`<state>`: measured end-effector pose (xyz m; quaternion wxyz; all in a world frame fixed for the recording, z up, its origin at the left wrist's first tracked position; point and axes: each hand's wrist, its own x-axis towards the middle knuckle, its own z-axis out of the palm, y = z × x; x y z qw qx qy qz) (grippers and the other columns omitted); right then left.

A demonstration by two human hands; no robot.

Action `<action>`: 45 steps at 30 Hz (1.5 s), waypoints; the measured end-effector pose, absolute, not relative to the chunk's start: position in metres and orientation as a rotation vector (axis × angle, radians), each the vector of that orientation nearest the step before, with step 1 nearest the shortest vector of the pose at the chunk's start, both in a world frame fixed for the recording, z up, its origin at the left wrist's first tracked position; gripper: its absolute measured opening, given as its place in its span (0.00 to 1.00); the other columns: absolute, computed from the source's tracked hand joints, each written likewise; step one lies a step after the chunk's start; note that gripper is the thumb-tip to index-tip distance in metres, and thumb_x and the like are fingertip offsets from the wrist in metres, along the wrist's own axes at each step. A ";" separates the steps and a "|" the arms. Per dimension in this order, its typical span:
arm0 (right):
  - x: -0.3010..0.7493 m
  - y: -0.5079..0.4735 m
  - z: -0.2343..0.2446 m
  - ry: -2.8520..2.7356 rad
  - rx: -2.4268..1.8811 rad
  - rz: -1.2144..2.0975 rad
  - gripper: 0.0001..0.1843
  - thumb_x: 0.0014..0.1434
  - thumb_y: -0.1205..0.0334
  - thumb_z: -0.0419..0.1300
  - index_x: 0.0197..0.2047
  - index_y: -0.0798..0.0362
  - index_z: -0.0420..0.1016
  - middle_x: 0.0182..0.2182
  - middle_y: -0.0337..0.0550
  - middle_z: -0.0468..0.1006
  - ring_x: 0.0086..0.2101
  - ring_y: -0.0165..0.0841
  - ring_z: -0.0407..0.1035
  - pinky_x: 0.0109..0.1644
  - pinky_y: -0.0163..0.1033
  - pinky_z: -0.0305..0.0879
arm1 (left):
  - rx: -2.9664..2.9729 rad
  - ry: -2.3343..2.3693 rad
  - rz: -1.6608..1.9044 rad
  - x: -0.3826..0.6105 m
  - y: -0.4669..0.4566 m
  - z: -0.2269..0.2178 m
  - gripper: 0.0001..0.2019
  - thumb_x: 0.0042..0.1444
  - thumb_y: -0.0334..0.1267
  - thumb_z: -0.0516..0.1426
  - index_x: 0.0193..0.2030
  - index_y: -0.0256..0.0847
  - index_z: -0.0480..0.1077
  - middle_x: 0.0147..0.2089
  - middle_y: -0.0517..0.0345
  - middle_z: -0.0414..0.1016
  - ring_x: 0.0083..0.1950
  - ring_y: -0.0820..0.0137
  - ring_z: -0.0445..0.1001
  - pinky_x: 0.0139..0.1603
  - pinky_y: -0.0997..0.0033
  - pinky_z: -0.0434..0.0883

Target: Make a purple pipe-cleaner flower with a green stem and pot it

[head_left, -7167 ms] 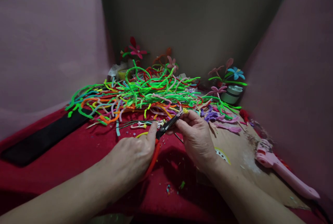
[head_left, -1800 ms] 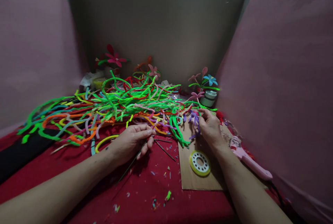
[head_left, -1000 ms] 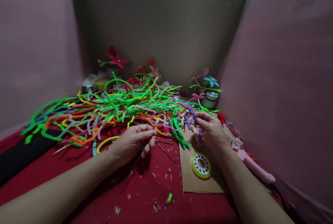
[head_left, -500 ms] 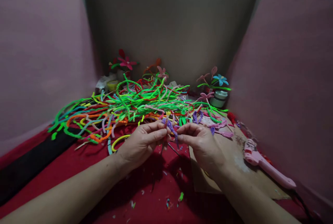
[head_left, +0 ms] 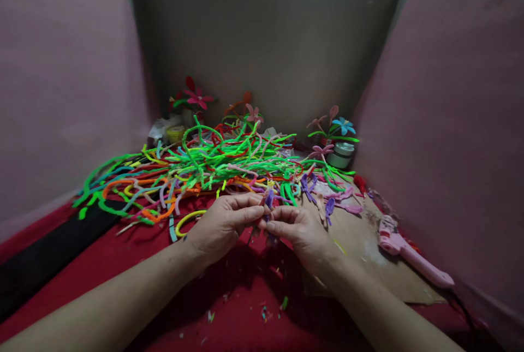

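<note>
My left hand (head_left: 223, 224) and my right hand (head_left: 298, 232) meet at the middle of the red cloth (head_left: 135, 281), fingertips pinched together. Between them stands a small purple pipe-cleaner petal piece (head_left: 269, 199) with a yellow tip, on a thin dark wire stem that my left fingers pinch. My right fingers pinch the purple piece from the right. Just behind the hands lies a big heap of green, orange and pink pipe cleaners (head_left: 204, 163).
A brown cardboard sheet (head_left: 368, 254) lies at the right with loose purple petals (head_left: 327, 202). A pink glue gun (head_left: 413, 256) rests at its right edge. Finished pipe-cleaner flowers (head_left: 196, 96) and a small jar (head_left: 340, 154) stand at the back. Pink walls close both sides.
My right hand picked a purple piece from the pile at the right and brought it to my left hand, which holds the wire stem. The red-handled cutters from earlier are out of my hands.
</note>
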<state>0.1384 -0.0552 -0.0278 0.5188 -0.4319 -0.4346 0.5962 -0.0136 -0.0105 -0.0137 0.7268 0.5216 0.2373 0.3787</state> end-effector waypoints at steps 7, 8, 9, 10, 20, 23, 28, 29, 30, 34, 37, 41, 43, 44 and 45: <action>0.137 -0.053 -0.026 -0.859 -0.837 1.350 0.09 0.42 0.65 0.69 0.30 0.53 0.79 0.27 0.38 0.78 0.28 0.27 0.67 0.34 0.33 0.60 | 1.126 0.559 0.837 -0.016 -0.008 -0.013 0.06 0.49 0.34 0.61 0.35 0.36 0.76 0.34 0.56 0.72 0.32 0.76 0.68 0.32 0.78 0.65; 0.136 -0.052 -0.026 -0.802 -0.809 1.357 0.10 0.41 0.66 0.69 0.30 0.53 0.79 0.27 0.38 0.78 0.27 0.26 0.67 0.32 0.32 0.60 | 1.132 0.574 0.840 -0.015 -0.008 -0.013 0.06 0.49 0.34 0.62 0.35 0.36 0.76 0.35 0.56 0.73 0.34 0.75 0.69 0.33 0.78 0.65; 0.136 -0.051 -0.025 -0.747 -0.792 1.368 0.10 0.40 0.67 0.69 0.30 0.54 0.78 0.26 0.38 0.78 0.26 0.26 0.66 0.31 0.31 0.59 | 1.134 0.582 0.838 -0.015 -0.009 -0.014 0.06 0.48 0.33 0.62 0.35 0.36 0.76 0.36 0.55 0.74 0.35 0.75 0.69 0.35 0.78 0.66; 0.135 -0.051 -0.025 -0.703 -0.778 1.387 0.09 0.39 0.67 0.70 0.29 0.54 0.78 0.26 0.37 0.78 0.25 0.25 0.66 0.29 0.31 0.58 | 1.133 0.582 0.828 -0.013 -0.011 -0.014 0.06 0.48 0.33 0.62 0.35 0.35 0.76 0.37 0.55 0.74 0.36 0.75 0.70 0.37 0.78 0.66; 0.137 -0.052 -0.022 -0.652 -0.680 1.413 0.08 0.43 0.64 0.69 0.25 0.55 0.73 0.20 0.34 0.70 0.21 0.24 0.61 0.26 0.31 0.58 | 1.042 0.587 0.814 -0.006 -0.018 -0.015 0.05 0.46 0.33 0.63 0.27 0.33 0.74 0.26 0.57 0.72 0.27 0.77 0.70 0.29 0.79 0.66; 0.139 -0.051 -0.020 -0.671 -0.681 1.356 0.09 0.42 0.65 0.69 0.21 0.56 0.72 0.17 0.33 0.67 0.20 0.24 0.59 0.25 0.31 0.58 | 1.028 0.603 0.775 -0.007 -0.018 -0.016 0.06 0.47 0.34 0.63 0.29 0.33 0.73 0.25 0.56 0.73 0.24 0.77 0.70 0.25 0.80 0.65; 0.138 -0.052 -0.022 -0.708 -0.655 1.405 0.05 0.46 0.65 0.67 0.25 0.56 0.75 0.20 0.36 0.72 0.23 0.25 0.65 0.29 0.31 0.62 | 1.051 0.576 0.729 -0.007 -0.018 -0.015 0.05 0.49 0.34 0.62 0.30 0.33 0.73 0.28 0.54 0.74 0.25 0.75 0.71 0.23 0.79 0.68; 0.138 -0.052 -0.022 -0.712 -0.648 1.414 0.05 0.46 0.65 0.66 0.25 0.56 0.75 0.19 0.37 0.72 0.22 0.25 0.66 0.29 0.31 0.62 | 1.052 0.572 0.732 -0.007 -0.018 -0.014 0.05 0.49 0.34 0.62 0.30 0.32 0.73 0.29 0.54 0.75 0.25 0.76 0.71 0.22 0.79 0.68; 0.138 -0.053 -0.023 -0.708 -0.646 1.421 0.05 0.46 0.66 0.66 0.25 0.56 0.75 0.19 0.36 0.72 0.22 0.25 0.67 0.29 0.31 0.62 | 1.050 0.570 0.738 -0.006 -0.018 -0.014 0.05 0.49 0.33 0.62 0.30 0.32 0.73 0.29 0.53 0.75 0.24 0.76 0.71 0.21 0.79 0.68; 0.139 -0.053 -0.023 -0.673 -0.667 1.439 0.06 0.45 0.65 0.67 0.23 0.57 0.74 0.18 0.36 0.72 0.22 0.25 0.67 0.28 0.31 0.61 | 1.014 0.566 0.766 -0.005 -0.016 -0.015 0.05 0.48 0.32 0.62 0.30 0.32 0.72 0.29 0.54 0.75 0.23 0.76 0.71 0.20 0.80 0.68; 0.139 -0.054 -0.024 -0.685 -0.684 1.443 0.06 0.46 0.64 0.67 0.26 0.57 0.75 0.21 0.37 0.73 0.23 0.25 0.67 0.30 0.31 0.62 | 0.971 0.567 0.804 -0.005 -0.014 -0.017 0.07 0.47 0.32 0.63 0.34 0.33 0.72 0.28 0.55 0.75 0.23 0.76 0.72 0.19 0.81 0.68; 0.139 -0.054 -0.025 -0.723 -0.679 1.418 0.05 0.47 0.64 0.66 0.28 0.56 0.76 0.23 0.38 0.74 0.24 0.25 0.66 0.30 0.31 0.61 | 0.971 0.561 0.800 -0.005 -0.014 -0.019 0.09 0.48 0.31 0.62 0.37 0.33 0.71 0.28 0.56 0.75 0.22 0.76 0.71 0.19 0.80 0.69; 0.141 -0.056 -0.024 -0.740 -0.700 1.414 0.06 0.47 0.64 0.66 0.29 0.56 0.76 0.24 0.38 0.74 0.25 0.25 0.65 0.29 0.31 0.60 | 0.988 0.575 0.793 -0.005 -0.015 -0.018 0.08 0.47 0.31 0.63 0.35 0.33 0.71 0.27 0.56 0.75 0.22 0.76 0.71 0.19 0.80 0.69; 0.143 -0.059 -0.023 -0.744 -0.729 1.406 0.07 0.46 0.64 0.67 0.30 0.55 0.76 0.25 0.39 0.74 0.25 0.25 0.65 0.29 0.31 0.60 | 0.995 0.590 0.798 -0.005 -0.016 -0.017 0.08 0.47 0.31 0.63 0.34 0.33 0.71 0.27 0.56 0.75 0.22 0.76 0.71 0.19 0.80 0.68; 0.146 -0.063 -0.023 -0.751 -0.777 1.390 0.09 0.45 0.63 0.67 0.32 0.55 0.76 0.26 0.38 0.74 0.25 0.26 0.65 0.29 0.32 0.60 | 0.999 0.610 0.810 -0.005 -0.016 -0.017 0.08 0.46 0.30 0.63 0.34 0.33 0.70 0.27 0.56 0.75 0.21 0.76 0.71 0.18 0.80 0.68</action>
